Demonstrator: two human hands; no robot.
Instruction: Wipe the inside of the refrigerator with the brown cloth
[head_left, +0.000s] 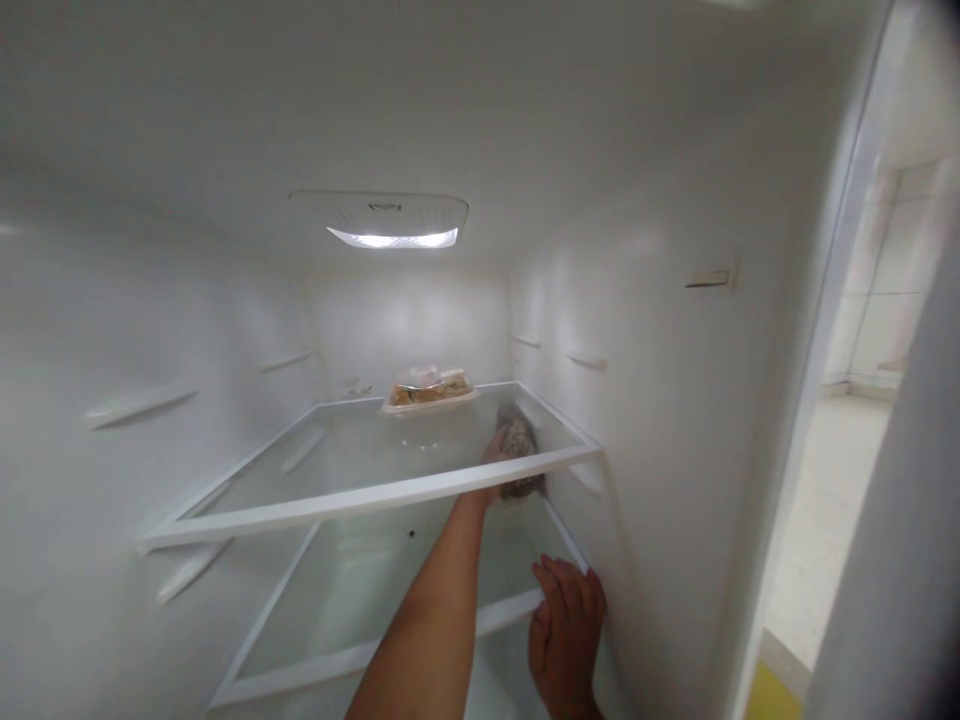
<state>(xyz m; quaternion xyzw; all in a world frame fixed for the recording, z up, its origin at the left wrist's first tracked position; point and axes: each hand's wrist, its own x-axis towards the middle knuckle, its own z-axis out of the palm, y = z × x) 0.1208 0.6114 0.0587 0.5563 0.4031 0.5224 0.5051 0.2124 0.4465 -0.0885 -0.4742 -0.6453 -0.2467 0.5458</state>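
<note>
My left hand (493, 470) reaches deep into a fridge, between two glass shelves. It is closed on a dark, speckled plastic bag (519, 445) at the back right, partly seen through the upper shelf's glass; the contents cannot be made out. The upper shelf's white front bar (375, 497) crosses in front of the hand. My right hand (568, 625) is at the right front corner of the lower shelf (300, 680), its fingers bent over the front edge and gripping it.
On the upper shelf, at the back, sits a wrapped food tray (430, 391). A lit lamp (394, 238) is in the ceiling. Shelf ledges (142, 408) stick out from both side walls. The fridge's right front edge (814, 350) borders the room.
</note>
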